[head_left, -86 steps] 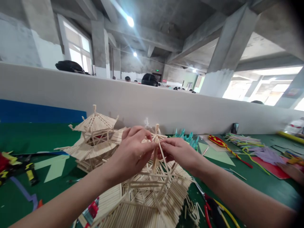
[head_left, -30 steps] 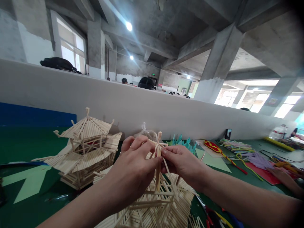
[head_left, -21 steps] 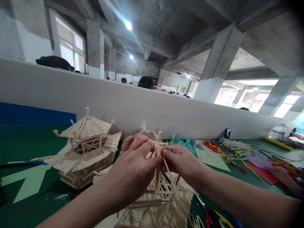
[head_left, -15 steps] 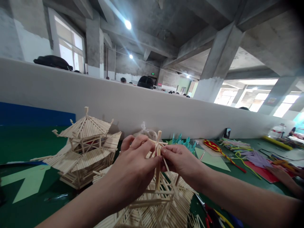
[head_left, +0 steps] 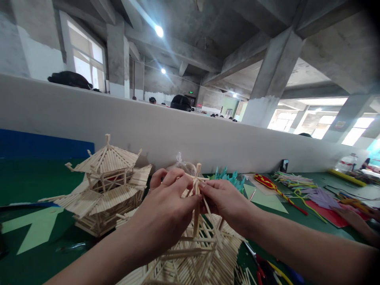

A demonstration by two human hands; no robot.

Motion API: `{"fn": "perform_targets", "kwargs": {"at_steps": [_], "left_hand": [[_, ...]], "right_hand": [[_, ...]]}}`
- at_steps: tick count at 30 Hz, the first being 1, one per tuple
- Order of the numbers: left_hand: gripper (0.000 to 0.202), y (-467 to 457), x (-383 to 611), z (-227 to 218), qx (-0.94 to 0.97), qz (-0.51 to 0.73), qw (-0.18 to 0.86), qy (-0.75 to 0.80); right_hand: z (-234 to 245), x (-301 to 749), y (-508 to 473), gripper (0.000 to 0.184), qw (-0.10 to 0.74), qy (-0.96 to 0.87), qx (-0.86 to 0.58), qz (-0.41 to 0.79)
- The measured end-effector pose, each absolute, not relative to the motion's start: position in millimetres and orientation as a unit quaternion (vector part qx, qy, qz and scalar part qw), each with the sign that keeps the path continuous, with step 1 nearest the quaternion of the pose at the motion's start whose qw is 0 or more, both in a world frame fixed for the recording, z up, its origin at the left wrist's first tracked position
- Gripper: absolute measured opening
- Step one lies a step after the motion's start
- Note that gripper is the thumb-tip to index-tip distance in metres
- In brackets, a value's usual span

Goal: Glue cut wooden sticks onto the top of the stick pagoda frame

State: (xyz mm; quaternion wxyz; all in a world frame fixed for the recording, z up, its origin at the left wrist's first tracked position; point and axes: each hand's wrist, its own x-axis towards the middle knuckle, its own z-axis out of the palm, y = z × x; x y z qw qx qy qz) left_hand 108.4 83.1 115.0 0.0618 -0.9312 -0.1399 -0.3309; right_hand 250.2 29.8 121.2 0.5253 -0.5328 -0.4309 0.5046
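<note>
A partly framed pagoda model (head_left: 190,253) of thin wooden sticks stands in front of me, with an upright centre post (head_left: 196,221) where several slanting sticks meet. My left hand (head_left: 170,202) is closed around the top of this post, thumb and fingers pinching a wooden stick at the joint. From the other side, my right hand (head_left: 227,198) pinches a thin wooden stick (head_left: 208,208) against the same joint. The fingers partly hide the contact point. To the left stands a pagoda model (head_left: 107,182) with its stick roofs covered.
A white partition (head_left: 142,130) runs behind the green table. Pliers with red handles (head_left: 259,271) and loose sticks (head_left: 243,275) lie at lower right. Turquoise folded pieces (head_left: 227,178), a red-and-yellow ornament (head_left: 265,183) and coloured strips (head_left: 293,180) sit farther back. Another person's hand (head_left: 348,217) is at far right.
My hands keep their grip at the post's top, with only a slight shift of the right fingers. Behind the partition, the dark shape at left has moved slightly right.
</note>
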Motion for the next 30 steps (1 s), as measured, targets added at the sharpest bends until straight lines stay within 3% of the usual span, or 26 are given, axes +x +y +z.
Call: {"fn": "perform_targets", "kwargs": {"at_steps": [10,30], "left_hand": [[0.022,85,109,109,-0.922,-0.363,0.055,-0.127],[0.02,86,109,108,-0.922,-0.362,0.061,-0.121]], "right_hand": [[110,255,35,0.036,0.496,-0.508,-0.576,0.404],[113,251,34,0.036,0.503,-0.496,-0.588,0.395]]}}
